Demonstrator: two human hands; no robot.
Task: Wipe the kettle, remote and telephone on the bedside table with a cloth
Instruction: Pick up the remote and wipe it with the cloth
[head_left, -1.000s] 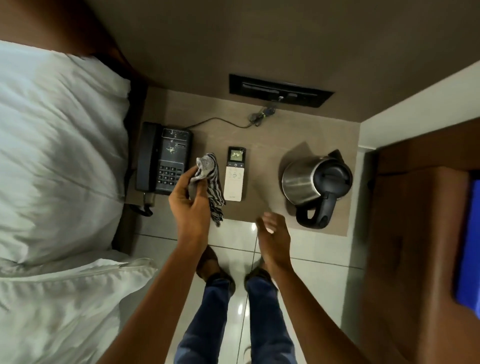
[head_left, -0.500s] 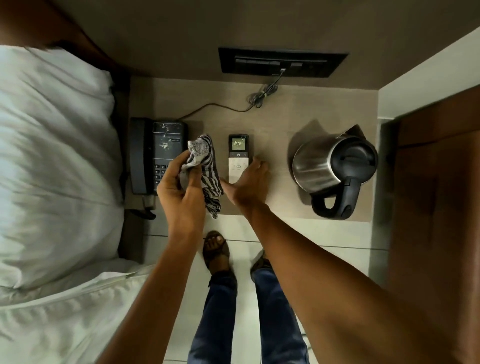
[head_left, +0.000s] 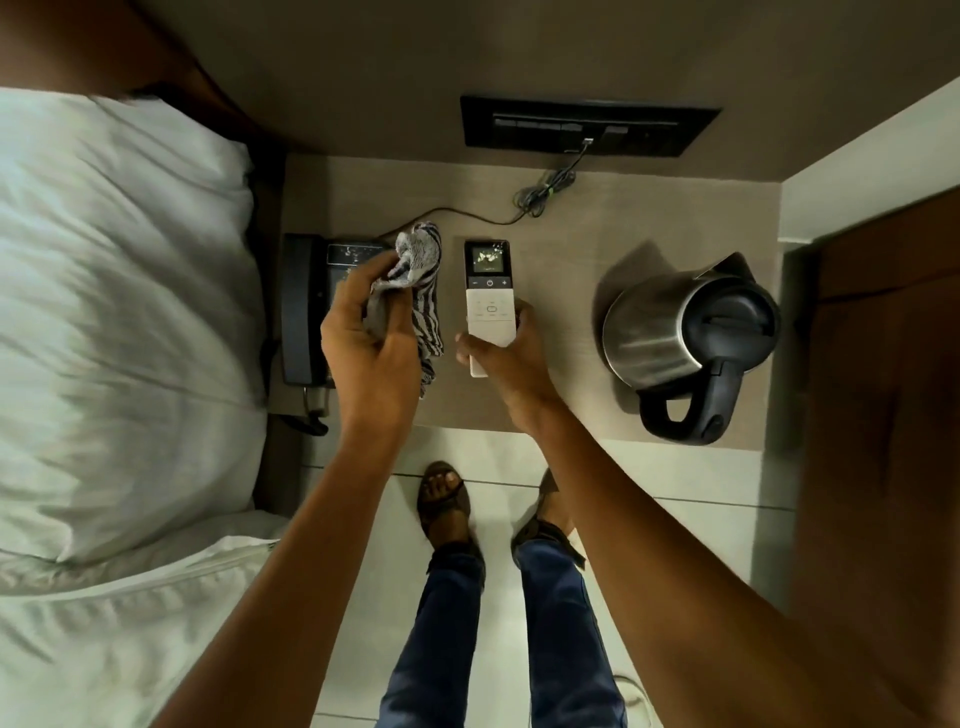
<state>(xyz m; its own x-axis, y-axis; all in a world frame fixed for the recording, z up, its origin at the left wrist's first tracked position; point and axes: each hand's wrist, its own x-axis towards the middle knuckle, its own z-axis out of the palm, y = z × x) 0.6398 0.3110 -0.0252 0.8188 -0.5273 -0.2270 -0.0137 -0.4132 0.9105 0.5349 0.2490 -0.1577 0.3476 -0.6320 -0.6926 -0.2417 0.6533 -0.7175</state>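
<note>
A white remote (head_left: 490, 299) with a dark screen lies in the middle of the bedside table (head_left: 561, 244). My right hand (head_left: 506, 358) grips its near end, thumb on the left edge and fingers on the right. My left hand (head_left: 371, 345) holds a grey striped cloth (head_left: 415, 283) bunched above the black telephone (head_left: 306, 312), which it partly hides. A steel kettle (head_left: 680, 338) with black lid and handle stands at the right of the table, untouched.
A white pillow (head_left: 119, 322) and bedding lie close on the left. A black switch panel (head_left: 587, 124) sits on the wall behind, with a coiled cable (head_left: 540, 195) running to the telephone. A wooden panel (head_left: 883, 415) bounds the right. My feet stand on the tiled floor.
My right hand came up from the table's front edge and closed around the near end of the remote. My left hand kept the cloth, shifting slightly over the telephone.
</note>
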